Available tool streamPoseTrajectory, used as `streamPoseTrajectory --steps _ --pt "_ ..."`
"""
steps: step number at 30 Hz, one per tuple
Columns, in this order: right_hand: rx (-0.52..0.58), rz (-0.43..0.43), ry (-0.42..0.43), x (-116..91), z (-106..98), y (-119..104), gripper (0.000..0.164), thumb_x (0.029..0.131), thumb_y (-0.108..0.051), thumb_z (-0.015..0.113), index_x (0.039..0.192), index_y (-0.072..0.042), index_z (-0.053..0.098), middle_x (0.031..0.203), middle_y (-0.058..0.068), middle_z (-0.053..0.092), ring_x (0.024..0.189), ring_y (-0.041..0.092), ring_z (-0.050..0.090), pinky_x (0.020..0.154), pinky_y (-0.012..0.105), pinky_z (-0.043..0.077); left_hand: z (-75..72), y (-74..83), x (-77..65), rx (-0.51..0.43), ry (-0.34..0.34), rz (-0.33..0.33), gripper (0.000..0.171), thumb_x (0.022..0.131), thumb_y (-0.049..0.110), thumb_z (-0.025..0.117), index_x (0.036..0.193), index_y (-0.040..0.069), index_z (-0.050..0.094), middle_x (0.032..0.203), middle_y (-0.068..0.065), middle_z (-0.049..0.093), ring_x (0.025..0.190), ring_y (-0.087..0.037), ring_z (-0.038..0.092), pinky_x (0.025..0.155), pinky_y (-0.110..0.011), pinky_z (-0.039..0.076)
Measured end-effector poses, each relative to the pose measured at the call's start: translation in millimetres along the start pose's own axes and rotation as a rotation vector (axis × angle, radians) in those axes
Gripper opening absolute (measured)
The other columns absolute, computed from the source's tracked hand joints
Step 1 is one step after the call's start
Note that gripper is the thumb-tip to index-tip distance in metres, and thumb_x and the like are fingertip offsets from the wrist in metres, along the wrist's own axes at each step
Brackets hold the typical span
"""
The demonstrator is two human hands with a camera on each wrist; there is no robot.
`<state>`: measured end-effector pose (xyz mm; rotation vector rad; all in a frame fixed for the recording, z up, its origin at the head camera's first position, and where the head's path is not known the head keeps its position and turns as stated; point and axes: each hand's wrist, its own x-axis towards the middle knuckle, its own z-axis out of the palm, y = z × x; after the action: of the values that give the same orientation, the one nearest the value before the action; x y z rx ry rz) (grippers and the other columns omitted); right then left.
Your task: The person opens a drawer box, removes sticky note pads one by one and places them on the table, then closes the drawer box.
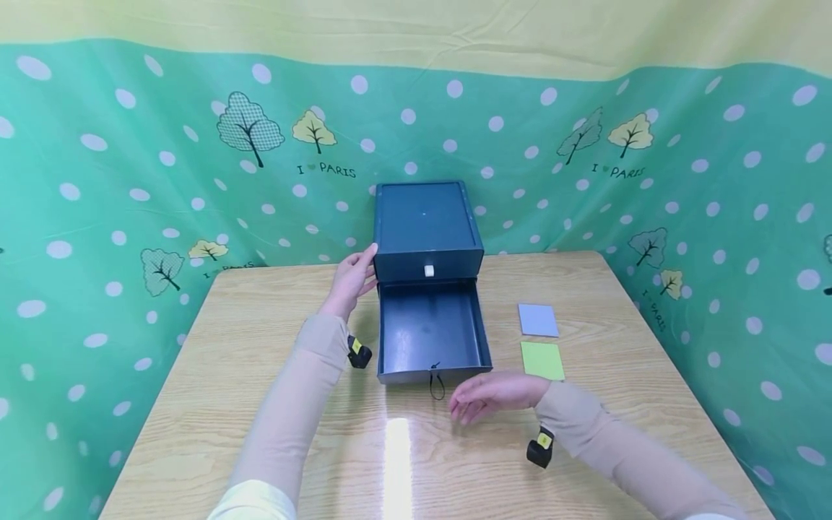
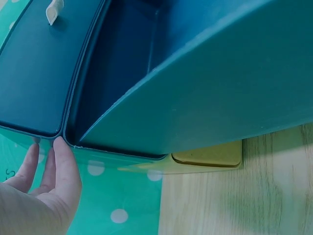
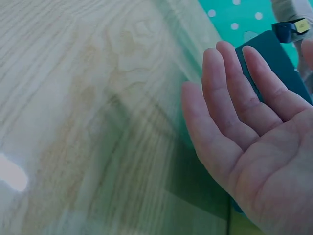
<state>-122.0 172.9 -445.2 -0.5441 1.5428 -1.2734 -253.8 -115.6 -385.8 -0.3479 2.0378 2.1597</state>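
Observation:
A dark blue drawer box (image 1: 422,217) stands at the back of the table, its upper drawer closed behind a white knob (image 1: 429,271). Below that, the lower drawer (image 1: 429,332) is pulled far out, with nothing lying inside. A thin black cord loop (image 1: 438,388) hangs from its front. My left hand (image 1: 353,278) rests its fingertips against the box's left side; in the left wrist view those fingers (image 2: 67,169) are nearly straight at the edge between the drawers. Just in front of the pulled-out drawer's right corner, my right hand (image 1: 497,393) holds nothing, fingers loosely extended.
Right of the drawer, a blue paper square (image 1: 538,320) and a green paper square (image 1: 542,359) lie on the wooden table (image 1: 260,375). A yellow section (image 2: 210,155) shows beneath the lower drawer. Dotted green cloth (image 1: 416,108) hangs behind and at both sides.

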Motion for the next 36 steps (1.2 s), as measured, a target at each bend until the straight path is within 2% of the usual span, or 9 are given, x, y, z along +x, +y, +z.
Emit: streamPoseTrajectory --steps 4,8,12,16,19,22,30,36 --pt "0.081 0.0 0.006 7 2 7 0.048 0.1 -0.022 0.046 0.128 0.016 0.043 0.122 0.03 0.055 0.098 0.017 0.063 0.1 0.043 0.048 0.7 0.3 -0.1 -0.015 0.001 0.0 0.063 0.092 0.045 0.057 0.136 0.001 0.044 0.142 -0.014 0.044 0.129 -0.029 0.046 0.104 -0.039 0.045" --pt "0.174 -0.006 0.033 14 6 14 0.052 0.099 -0.021 0.047 0.134 0.015 0.034 0.127 0.031 0.051 0.099 0.017 0.062 0.103 0.046 0.044 1.0 1.2 -1.3 -0.021 0.006 0.002 0.062 0.092 0.045 0.057 0.134 0.001 0.044 0.142 -0.013 0.045 0.128 -0.029 0.047 0.104 -0.039 0.045" --pt "0.223 -0.023 0.029 21 11 20 0.059 0.099 -0.021 0.046 0.141 0.013 0.022 0.132 0.034 0.044 0.097 0.015 0.062 0.105 0.048 0.042 0.8 1.5 -1.7 -0.011 0.006 0.005 0.063 0.092 0.046 0.056 0.136 0.002 0.044 0.142 -0.013 0.044 0.129 -0.029 0.046 0.104 -0.039 0.045" --pt "0.266 -0.036 0.012 28 13 25 0.062 0.099 -0.022 0.045 0.143 0.013 0.018 0.126 0.021 0.054 0.095 0.011 0.062 0.104 0.043 0.044 1.0 2.3 -2.9 -0.009 0.003 0.003 0.064 0.092 0.046 0.056 0.137 0.002 0.043 0.143 -0.013 0.044 0.129 -0.029 0.046 0.104 -0.039 0.045" --pt "0.303 -0.061 -0.014 32 13 27 0.059 0.1 -0.019 0.043 0.143 0.012 0.018 0.12 0.008 0.058 0.097 0.011 0.061 0.106 0.046 0.041 1.0 2.8 -3.6 -0.007 0.002 -0.003 0.064 0.092 0.046 0.056 0.138 0.003 0.043 0.142 -0.013 0.044 0.129 -0.029 0.046 0.104 -0.039 0.045" --pt "0.332 -0.095 -0.023 35 14 28 0.055 0.1 -0.016 0.041 0.142 0.013 0.02 0.118 0.001 0.059 0.1 0.011 0.061 0.109 0.051 0.035 0.8 2.9 -3.6 -0.004 0.001 -0.007 0.064 0.092 0.046 0.056 0.138 0.003 0.043 0.143 -0.013 0.043 0.129 -0.029 0.046 0.104 -0.038 0.045" --pt "0.339 -0.143 -0.002 38 16 28 0.056 0.1 -0.017 0.044 0.14 0.016 0.022 0.113 -0.004 0.063 0.104 0.01 0.06 0.11 0.049 0.036 0.8 2.0 -2.6 -0.003 0.005 -0.005 0.064 0.092 0.046 0.056 0.138 0.003 0.044 0.143 -0.013 0.044 0.129 -0.029 0.046 0.103 -0.038 0.046" --pt "0.355 -0.154 0.014 39 17 29 0.047 0.1 -0.015 0.045 0.135 0.013 0.033 0.108 -0.004 0.065 0.102 0.01 0.061 0.109 0.047 0.038 1.7 2.0 -2.0 -0.002 0.009 -0.005 0.064 0.092 0.046 0.057 0.138 0.003 0.043 0.143 -0.013 0.044 0.129 -0.028 0.047 0.103 -0.038 0.046"
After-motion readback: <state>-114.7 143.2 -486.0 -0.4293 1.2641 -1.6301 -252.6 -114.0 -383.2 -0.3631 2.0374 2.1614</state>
